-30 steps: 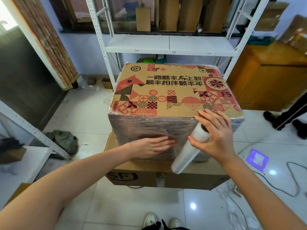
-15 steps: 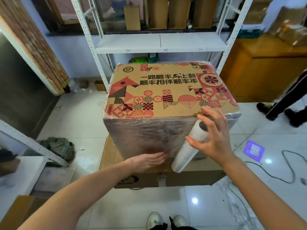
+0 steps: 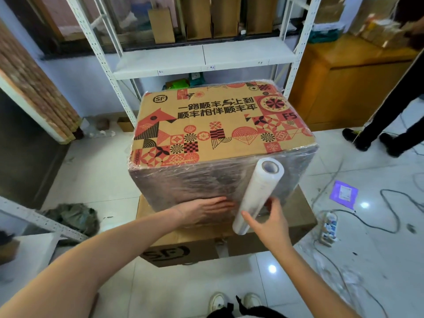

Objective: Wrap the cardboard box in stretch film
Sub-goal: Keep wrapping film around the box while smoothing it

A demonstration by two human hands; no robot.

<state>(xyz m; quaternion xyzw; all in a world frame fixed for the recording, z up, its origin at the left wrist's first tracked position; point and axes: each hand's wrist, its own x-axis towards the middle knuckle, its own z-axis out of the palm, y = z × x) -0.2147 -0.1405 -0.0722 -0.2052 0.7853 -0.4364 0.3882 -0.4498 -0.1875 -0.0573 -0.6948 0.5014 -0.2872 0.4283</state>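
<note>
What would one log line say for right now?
left hand: flat on box's filmed front | right hand: holds film roll low | roll: leaning on box

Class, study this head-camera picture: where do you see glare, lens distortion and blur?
Head view: bright glare spots on the glossy floor tiles; the stretch film on the box glints in streaks; wide-angle distortion bows the shelf uprights outward; the upper right corner is smeared with blur, while the left hand, right hand and film roll stay fairly sharp.
</note>
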